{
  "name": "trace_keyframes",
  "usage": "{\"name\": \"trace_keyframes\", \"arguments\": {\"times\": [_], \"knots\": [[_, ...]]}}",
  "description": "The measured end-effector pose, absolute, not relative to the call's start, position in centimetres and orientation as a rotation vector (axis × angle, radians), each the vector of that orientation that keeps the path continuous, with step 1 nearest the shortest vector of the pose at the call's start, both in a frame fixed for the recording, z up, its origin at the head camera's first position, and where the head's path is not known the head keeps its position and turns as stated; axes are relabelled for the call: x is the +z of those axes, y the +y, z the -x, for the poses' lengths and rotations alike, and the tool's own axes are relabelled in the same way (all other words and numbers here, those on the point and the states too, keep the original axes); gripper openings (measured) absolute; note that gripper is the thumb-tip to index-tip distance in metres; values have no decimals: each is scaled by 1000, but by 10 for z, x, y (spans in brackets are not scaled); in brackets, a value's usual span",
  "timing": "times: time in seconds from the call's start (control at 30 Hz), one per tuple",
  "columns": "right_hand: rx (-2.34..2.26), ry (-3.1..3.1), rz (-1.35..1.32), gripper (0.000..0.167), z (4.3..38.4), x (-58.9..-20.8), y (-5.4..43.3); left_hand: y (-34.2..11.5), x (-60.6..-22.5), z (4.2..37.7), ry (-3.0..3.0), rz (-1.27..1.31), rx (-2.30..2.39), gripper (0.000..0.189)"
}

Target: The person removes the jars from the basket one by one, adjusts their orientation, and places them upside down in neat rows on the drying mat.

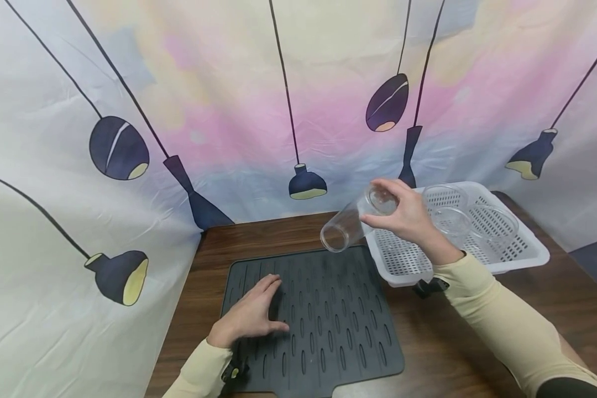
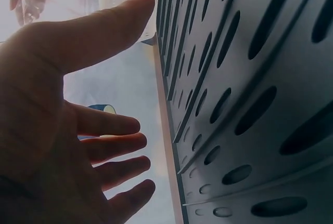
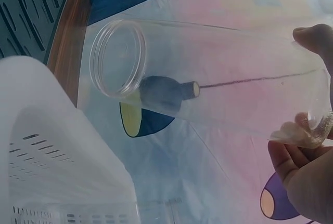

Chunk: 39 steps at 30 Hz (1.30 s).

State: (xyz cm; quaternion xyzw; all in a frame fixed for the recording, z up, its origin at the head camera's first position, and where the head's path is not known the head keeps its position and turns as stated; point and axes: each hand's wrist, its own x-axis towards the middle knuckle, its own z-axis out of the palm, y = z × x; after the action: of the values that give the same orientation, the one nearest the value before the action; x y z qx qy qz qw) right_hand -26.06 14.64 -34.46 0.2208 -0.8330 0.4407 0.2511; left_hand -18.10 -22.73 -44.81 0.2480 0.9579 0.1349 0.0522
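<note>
My right hand (image 1: pixel 405 214) grips a tall clear cup (image 1: pixel 345 225) near its base, thumb on one side and fingers on the other. The cup is tilted, its open rim low and to the left, close to the back right corner of a dark grey drying mat (image 1: pixel 328 337). In the right wrist view the same cup (image 3: pixel 208 78) looks empty and see-through, with a ringed rim. Over the left part of the mat, my left hand (image 1: pixel 251 310) holds nothing, its fingers extended and thumb apart. The left wrist view shows that palm (image 2: pixel 41 115) beside the slotted mat.
A white perforated basket (image 1: pixel 539 255) stands right of the mat, under my right wrist. Several clear round containers (image 1: pixel 497 229) sit in it. A brown wooden table (image 1: pixel 273 235) carries everything. Behind it hangs a cloth (image 1: pixel 239 110) printed with lamps.
</note>
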Motion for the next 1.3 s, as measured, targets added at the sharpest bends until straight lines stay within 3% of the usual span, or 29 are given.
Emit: {"name": "trace_keyframes", "arguments": {"times": [1.3], "knots": [[1009,-2529,-589,78,271,-351,126,-234,-471,175,2818,-694,330,111]]}}
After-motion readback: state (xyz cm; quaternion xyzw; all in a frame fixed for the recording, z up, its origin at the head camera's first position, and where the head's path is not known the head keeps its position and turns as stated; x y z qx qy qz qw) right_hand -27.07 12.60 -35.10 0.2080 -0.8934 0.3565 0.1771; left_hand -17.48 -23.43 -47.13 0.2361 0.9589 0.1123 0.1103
